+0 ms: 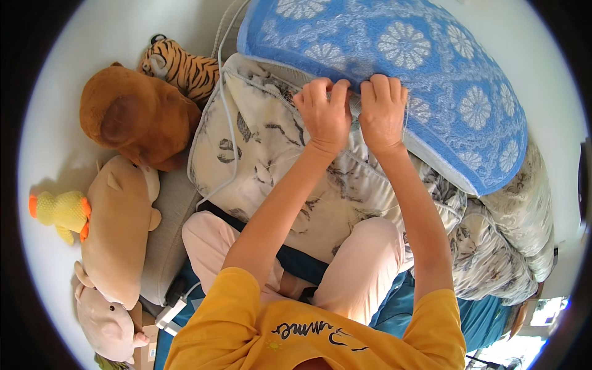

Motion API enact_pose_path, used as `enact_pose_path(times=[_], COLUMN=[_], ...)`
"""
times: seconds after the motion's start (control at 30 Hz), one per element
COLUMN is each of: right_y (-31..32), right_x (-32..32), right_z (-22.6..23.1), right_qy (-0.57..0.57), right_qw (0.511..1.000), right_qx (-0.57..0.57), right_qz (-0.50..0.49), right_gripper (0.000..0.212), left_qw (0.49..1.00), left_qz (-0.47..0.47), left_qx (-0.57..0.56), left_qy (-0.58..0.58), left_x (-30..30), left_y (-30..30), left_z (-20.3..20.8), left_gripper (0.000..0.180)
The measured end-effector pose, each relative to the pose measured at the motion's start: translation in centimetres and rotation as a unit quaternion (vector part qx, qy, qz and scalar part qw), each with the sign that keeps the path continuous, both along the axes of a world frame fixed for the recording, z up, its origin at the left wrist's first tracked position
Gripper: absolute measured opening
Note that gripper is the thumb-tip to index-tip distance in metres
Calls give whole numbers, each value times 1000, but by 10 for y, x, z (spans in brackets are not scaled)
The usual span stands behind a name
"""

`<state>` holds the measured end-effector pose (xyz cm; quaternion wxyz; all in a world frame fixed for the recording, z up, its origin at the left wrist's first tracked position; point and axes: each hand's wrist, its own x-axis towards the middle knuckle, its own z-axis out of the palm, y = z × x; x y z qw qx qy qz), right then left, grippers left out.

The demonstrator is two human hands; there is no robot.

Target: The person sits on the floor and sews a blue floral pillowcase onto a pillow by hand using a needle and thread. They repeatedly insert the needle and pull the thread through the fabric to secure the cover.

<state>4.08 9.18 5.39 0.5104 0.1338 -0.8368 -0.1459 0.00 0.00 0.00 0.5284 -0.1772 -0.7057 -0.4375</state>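
Note:
A blue towel [431, 68] with white flower patterns is draped over a pale padded thing at the top of the view. My left hand [324, 117] is closed, its fingertips curled at the towel's lower edge. Close beside it, my right hand [382, 114] is closed on the same edge, knuckles up. Whatever else may be between the fingertips is hidden. A thin pale strand seems to hang by the right hand. Below both hands, a cream quilt [277, 185] with grey leaf prints spreads up to my crossed legs.
Along the left wall lie a brown plush toy [135, 117], a plush tiger [191, 68], a tan plush animal [117, 228], a yellow plush duck [61, 213] and a pale plush pig [105, 324]. A white cable [231, 123] crosses the quilt to a power strip [172, 314]. Folded bedding [493, 246] lies right.

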Motion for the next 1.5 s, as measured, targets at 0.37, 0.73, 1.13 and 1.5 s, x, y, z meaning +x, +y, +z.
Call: enact_pose_path(times=[0.37, 0.73, 1.13, 1.5], right_y=[-1, -4, 1, -6], right_x=[2, 2, 45, 68], right_z=[0, -7, 9, -8], right_qy=[25, 22, -21, -19], right_qw=[999, 999, 994, 967], right_qx=[-18, -42, -93, -255], right_qz=[16, 10, 44, 10], right_gripper=[14, 8, 11, 33], left_qw=[995, 982, 963, 962], left_qz=[22, -25, -129, -140], left_qx=[-46, -172, -224, -233], left_qy=[80, 75, 78, 4], left_x=[-3, -7, -2, 5], left_y=[-5, -15, -27, -32], left_z=[1, 12, 31, 34], left_gripper=[9, 5, 16, 13])
